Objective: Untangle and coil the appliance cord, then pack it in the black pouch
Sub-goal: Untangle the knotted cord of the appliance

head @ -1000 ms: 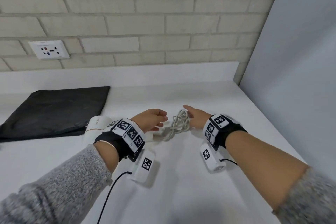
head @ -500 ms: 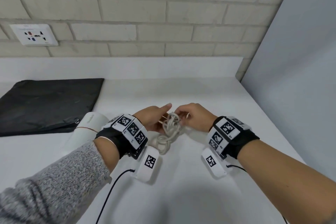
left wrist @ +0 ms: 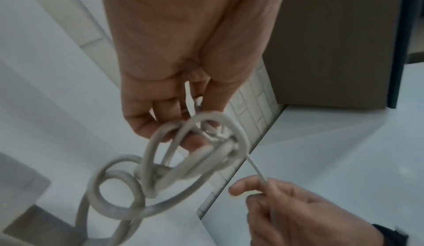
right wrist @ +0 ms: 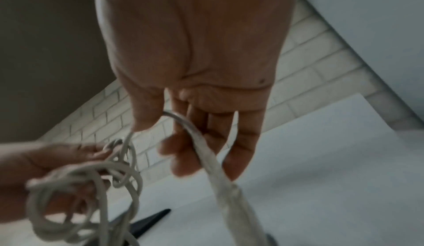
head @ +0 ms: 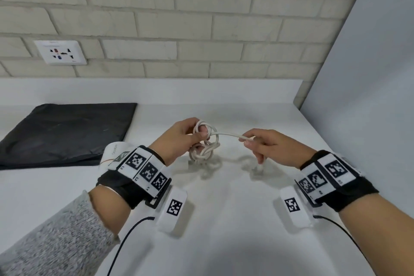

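Observation:
A tangled white cord [head: 205, 141] hangs above the white counter in the head view. My left hand [head: 186, 135] pinches the knotted loops [left wrist: 183, 159] at their top. My right hand [head: 262, 144] pinches a free strand [head: 230, 134] and holds it out to the right of the knot; the strand runs through its fingers [right wrist: 195, 141] and hangs down below them. The cord's lower loops [right wrist: 75, 204] dangle just over the counter. The black pouch [head: 65, 132] lies flat at the back left, apart from both hands.
A white appliance [head: 112, 152] lies on the counter [head: 224, 231] behind my left wrist, beside the pouch. A brick wall with a socket [head: 60, 51] stands behind. A grey panel [head: 369, 96] closes off the right side.
Both hands took hold of the cord and lifted it off the counter. My right hand has since drawn one strand out to the right, away from the knot in my left hand.

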